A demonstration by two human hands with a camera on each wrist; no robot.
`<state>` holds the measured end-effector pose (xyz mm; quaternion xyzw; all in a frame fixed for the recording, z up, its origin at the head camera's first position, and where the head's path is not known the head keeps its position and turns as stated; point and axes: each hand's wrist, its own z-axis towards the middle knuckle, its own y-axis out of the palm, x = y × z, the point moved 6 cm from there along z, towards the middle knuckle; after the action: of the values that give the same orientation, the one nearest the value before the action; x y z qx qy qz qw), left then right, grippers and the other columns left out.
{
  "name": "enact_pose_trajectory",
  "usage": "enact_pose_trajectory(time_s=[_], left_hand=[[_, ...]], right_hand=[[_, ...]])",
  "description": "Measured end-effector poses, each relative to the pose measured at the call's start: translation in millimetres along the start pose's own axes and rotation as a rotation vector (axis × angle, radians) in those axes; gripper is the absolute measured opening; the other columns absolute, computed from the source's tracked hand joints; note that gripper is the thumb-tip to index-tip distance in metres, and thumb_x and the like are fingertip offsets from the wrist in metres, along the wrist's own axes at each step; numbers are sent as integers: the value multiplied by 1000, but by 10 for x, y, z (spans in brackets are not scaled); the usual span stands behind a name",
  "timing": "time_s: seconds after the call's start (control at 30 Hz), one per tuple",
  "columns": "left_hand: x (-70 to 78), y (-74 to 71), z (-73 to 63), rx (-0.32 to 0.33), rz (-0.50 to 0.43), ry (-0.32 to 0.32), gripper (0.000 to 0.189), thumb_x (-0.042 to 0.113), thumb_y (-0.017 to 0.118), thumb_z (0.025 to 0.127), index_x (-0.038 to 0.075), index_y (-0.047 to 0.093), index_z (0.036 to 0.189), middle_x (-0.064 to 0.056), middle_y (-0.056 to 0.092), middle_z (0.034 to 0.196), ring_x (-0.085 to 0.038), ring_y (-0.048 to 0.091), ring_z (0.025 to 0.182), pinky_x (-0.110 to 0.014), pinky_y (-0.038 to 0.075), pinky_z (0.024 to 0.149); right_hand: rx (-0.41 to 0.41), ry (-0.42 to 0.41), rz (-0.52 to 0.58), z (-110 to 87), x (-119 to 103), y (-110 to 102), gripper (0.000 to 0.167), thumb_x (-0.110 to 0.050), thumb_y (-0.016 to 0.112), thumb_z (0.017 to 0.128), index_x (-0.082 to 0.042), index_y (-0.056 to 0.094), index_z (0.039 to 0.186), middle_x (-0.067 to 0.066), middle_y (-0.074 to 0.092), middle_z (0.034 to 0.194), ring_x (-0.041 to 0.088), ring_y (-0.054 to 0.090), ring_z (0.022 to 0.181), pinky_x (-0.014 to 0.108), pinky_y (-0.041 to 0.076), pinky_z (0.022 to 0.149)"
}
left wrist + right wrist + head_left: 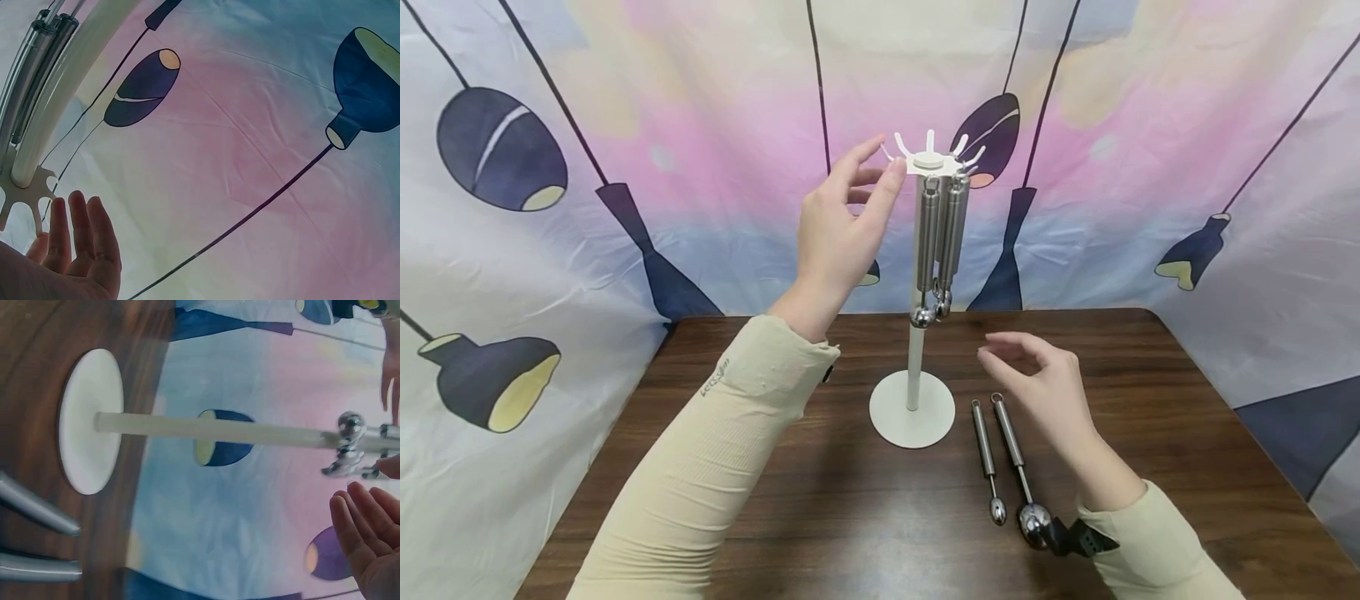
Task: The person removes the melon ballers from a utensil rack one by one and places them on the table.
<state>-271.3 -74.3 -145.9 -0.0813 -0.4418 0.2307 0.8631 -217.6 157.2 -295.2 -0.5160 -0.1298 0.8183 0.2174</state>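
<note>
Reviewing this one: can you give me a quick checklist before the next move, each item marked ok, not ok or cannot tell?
1. Stand upright: ok.
2. Left hand at the stand's hooks: ok.
3. Right hand empty: ok.
4. Some hooks bare: ok.
5. Every utensil hung: not ok; the smaller utensil and larger utensil lie on the table.
6. Hung utensils fully seated: cannot tell.

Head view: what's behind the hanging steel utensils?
Behind the steel utensils, the white pole shows along one side and below them, with the patterned cloth beyond. Whatever part of the pole and cloth lies directly behind them is covered.
</note>
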Motion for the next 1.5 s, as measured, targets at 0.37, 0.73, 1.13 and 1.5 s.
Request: enact_pose_trajectory(time_s=[0.37, 0.73, 1.13, 1.5], left_hand=[[-8, -11, -9, 1, 11, 6, 46, 45, 57, 98, 27, 56, 140, 0, 72, 119, -12, 68, 98, -27, 54, 80], [-10, -14, -17, 3, 18, -1, 46, 47, 57, 97, 28, 57, 138, 1, 72, 118, -10, 69, 97, -28, 54, 80], [0, -20, -26, -1, 16, -12, 46, 49, 58, 96, 28, 57, 136, 0, 73, 114, -10, 69, 95, -30, 53, 78], [-3, -15, -16, 0, 1, -18, 44, 49, 58, 96, 28, 58, 135, 0, 73, 112, -10, 69, 94, -30, 53, 78]], right_hand=[[-12, -164, 226, 273, -472, 123, 25, -4, 74, 87, -1, 72, 112, 15, 75, 103, -4, 69, 90, 17, 55, 81], [-7, -158, 167, 484, -683, 254, 31, -15, 75, 88, -7, 72, 117, 7, 75, 110, 9, 72, 95, 20, 56, 83], [-33, -144, 85, 635, -753, 363, 32, -18, 74, 89, -4, 71, 118, 10, 76, 103, 20, 75, 90, 25, 57, 76], [-21, -145, 150, 623, -810, 346, 21, -10, 73, 86, -3, 73, 106, 11, 74, 93, 10, 71, 74, 18, 51, 60]])
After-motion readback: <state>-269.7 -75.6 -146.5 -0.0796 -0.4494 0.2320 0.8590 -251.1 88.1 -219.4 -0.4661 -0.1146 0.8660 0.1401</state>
